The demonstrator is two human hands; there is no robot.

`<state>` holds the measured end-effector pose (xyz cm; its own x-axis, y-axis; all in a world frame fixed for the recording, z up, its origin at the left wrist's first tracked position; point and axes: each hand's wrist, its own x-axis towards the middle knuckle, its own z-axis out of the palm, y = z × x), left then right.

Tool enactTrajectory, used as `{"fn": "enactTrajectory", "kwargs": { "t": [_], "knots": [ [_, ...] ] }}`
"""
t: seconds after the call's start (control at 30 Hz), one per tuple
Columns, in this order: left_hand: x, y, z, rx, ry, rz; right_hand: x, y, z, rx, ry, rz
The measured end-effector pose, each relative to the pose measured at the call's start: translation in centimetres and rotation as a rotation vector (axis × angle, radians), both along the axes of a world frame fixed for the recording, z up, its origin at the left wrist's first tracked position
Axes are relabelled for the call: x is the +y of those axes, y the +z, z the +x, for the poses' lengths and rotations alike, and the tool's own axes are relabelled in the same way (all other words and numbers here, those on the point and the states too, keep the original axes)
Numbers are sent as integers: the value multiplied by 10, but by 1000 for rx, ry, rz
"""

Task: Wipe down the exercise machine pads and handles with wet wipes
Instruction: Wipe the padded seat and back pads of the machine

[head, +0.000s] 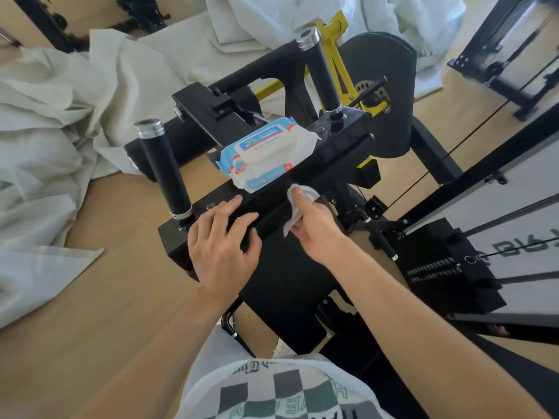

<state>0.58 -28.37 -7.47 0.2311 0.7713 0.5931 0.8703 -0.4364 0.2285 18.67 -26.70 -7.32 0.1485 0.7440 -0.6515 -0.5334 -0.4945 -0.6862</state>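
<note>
A black exercise machine pad (320, 164) runs diagonally through the middle, with an upright black handle (165, 167) at its left end and another black handle (322, 74) at its far right end. A blue and white wet wipes pack (266, 152) lies on top of the pad. My right hand (314, 225) grips a crumpled white wipe (298, 207) and presses it against the pad's near face, just below the pack. My left hand (220, 237) rests flat on the pad's left part, fingers spread, near the base of the left handle.
White dust sheets (57, 140) lie heaped on the wooden floor to the left and behind. A yellow lever and black cam cover (381, 92) stand behind the pad. A weight stack with cable (447, 267) sits to the right. Black frame bars cross the right side.
</note>
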Motion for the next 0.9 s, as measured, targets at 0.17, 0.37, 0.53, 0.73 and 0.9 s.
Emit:
{"fn": "enactTrajectory", "kwargs": {
  "t": [0.17,0.37,0.53,0.73,0.9],
  "knots": [
    [-7,10,-17,28,-128,-138,-4,9,-2,228,-23,-86],
    [-19,21,-27,-41,-122,-185,-1,10,13,223,-16,-165],
    [-31,11,-10,105,-315,-187,-12,8,0,276,62,-190],
    [-25,-9,5,487,-242,-269,-16,15,9,404,3,-166],
    [-34,-8,-5,493,-167,-246,-10,23,30,398,-78,-103]
  ]
}}
